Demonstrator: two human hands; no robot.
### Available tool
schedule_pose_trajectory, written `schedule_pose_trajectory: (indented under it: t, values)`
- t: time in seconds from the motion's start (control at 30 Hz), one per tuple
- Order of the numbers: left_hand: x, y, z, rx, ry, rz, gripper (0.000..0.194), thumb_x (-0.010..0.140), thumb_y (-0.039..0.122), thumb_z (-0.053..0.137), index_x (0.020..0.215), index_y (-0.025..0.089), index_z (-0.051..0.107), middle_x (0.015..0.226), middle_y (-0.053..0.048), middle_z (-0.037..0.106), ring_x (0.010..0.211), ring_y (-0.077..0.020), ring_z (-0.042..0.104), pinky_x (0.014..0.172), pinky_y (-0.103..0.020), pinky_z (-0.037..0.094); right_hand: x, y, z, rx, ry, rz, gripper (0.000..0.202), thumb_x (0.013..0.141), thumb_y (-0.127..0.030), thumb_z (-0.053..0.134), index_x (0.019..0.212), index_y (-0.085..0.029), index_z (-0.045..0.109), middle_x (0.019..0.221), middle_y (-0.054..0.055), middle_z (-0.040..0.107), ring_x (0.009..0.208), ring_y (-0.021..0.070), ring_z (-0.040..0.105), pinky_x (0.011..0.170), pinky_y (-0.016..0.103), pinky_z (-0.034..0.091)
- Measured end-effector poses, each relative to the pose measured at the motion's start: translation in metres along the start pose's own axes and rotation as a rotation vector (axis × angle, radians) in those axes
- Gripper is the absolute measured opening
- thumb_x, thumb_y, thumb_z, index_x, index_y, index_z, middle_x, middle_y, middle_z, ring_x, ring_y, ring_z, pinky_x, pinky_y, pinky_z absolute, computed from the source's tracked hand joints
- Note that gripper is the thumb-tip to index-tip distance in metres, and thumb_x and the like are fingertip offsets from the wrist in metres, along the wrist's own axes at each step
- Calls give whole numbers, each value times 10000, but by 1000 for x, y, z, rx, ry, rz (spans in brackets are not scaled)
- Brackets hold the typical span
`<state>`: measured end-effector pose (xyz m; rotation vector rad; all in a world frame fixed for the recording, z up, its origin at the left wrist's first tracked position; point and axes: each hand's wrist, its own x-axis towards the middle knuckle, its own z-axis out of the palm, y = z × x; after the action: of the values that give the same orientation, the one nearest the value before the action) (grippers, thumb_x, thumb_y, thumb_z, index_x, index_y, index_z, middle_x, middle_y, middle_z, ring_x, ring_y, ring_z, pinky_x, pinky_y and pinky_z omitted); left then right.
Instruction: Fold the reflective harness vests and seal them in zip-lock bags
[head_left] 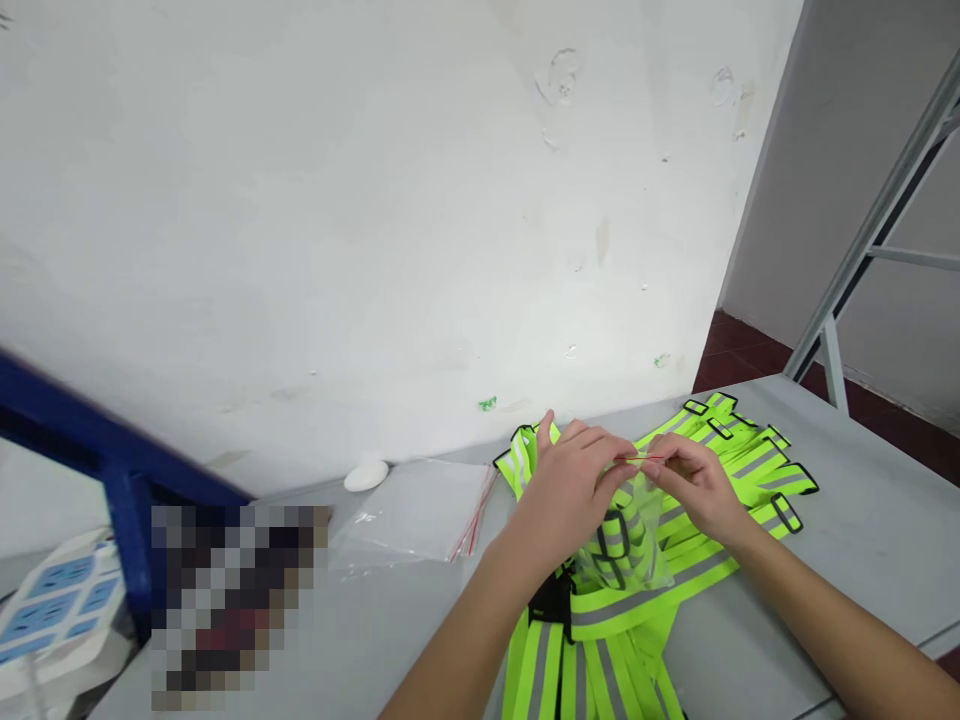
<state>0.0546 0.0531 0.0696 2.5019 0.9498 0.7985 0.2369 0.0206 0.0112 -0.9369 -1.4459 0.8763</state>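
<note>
A clear zip bag (651,530) with a red-lined top edge hangs between my hands, a folded yellow-green strap with black buckles inside it. My left hand (574,480) pinches the left part of that edge. At its right end, my right hand (697,485) pinches the same edge between thumb and fingers. Under and around the bag, several yellow-green reflective straps (622,605) with grey stripes lie spread on the grey table (847,500). A black buckle piece (551,600) shows below my left wrist.
Flat clear bags (427,505) with red edges lie left of the straps, beside a white oval object (366,475). Farther left are a blue metal frame (127,500), a power strip (64,600) and a blurred-out item. A metal ladder (877,230) stands at right.
</note>
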Motion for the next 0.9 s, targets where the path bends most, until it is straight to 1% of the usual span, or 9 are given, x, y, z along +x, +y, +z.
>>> schedule_pose_trajectory:
  t: [0.07, 0.17, 0.33, 0.5, 0.6, 0.73, 0.77, 0.83, 0.9]
  values:
    - [0, 1, -2, -7, -30, -17, 145, 903, 346, 530, 885, 289, 662, 904, 10, 704, 938, -208, 587, 1147, -541, 29, 1, -2, -1, -4, -15, 26, 184, 868, -331, 625, 734, -215, 579, 678, -11, 524, 612, 136, 479, 558, 269, 361]
    - [1, 2, -4, -19, -38, -28, 152, 904, 311, 523, 845, 282, 660, 885, 16, 697, 927, -201, 590, 1144, -544, 53, 1, 0, -3, -18, -15, 10, 189, 867, -343, 625, 739, -212, 578, 685, -8, 531, 628, 140, 486, 579, 271, 375]
    - [0, 4, -1, -18, -37, -19, 168, 919, 293, 494, 887, 284, 659, 903, 4, 692, 939, -201, 581, 1144, -560, 23, 3, 4, -5, -28, -53, -13, 174, 868, -339, 623, 756, -211, 587, 699, 3, 551, 646, 149, 504, 588, 276, 392]
    - [-2, 4, 3, -10, -44, -4, 159, 920, 298, 497, 904, 288, 655, 924, 4, 694, 954, -202, 572, 1137, -582, -44, 1, 1, -3, -15, -71, -44, 148, 874, -295, 618, 754, -223, 569, 699, -2, 541, 648, 149, 497, 581, 278, 382]
    - [-1, 3, 1, -9, -35, 4, 163, 912, 284, 505, 877, 287, 665, 902, -3, 697, 962, -211, 567, 1137, -592, -25, -1, -1, -1, -9, -62, -77, 177, 877, -276, 612, 717, -225, 554, 657, -10, 505, 627, 150, 471, 577, 289, 372]
    - [1, -1, -6, -78, -65, 17, 120, 871, 302, 570, 809, 288, 672, 892, 7, 708, 981, -217, 567, 1145, -581, 61, -2, 0, 1, 6, -43, -76, 219, 873, -264, 614, 676, -222, 530, 623, -25, 446, 594, 140, 411, 557, 286, 335]
    - [2, -2, -8, -103, -72, 19, 117, 863, 310, 581, 795, 288, 674, 900, 6, 711, 985, -219, 567, 1144, -567, 110, -2, 0, 1, 10, -36, -68, 233, 872, -267, 615, 665, -220, 520, 616, -28, 433, 587, 137, 398, 552, 285, 323]
    - [4, -6, -11, -158, -83, 19, 133, 864, 320, 579, 784, 287, 680, 917, -4, 714, 990, -223, 567, 1099, -502, 276, -2, 0, 1, 11, -28, -49, 256, 867, -279, 621, 648, -218, 503, 603, -32, 415, 578, 135, 382, 546, 284, 308]
    - [5, -11, -13, -209, -98, 18, 153, 866, 327, 573, 775, 282, 687, 914, -20, 714, 988, -228, 566, 973, -416, 423, -1, -1, 1, 12, -22, -29, 269, 859, -295, 630, 639, -216, 498, 594, -34, 408, 572, 133, 376, 539, 283, 301]
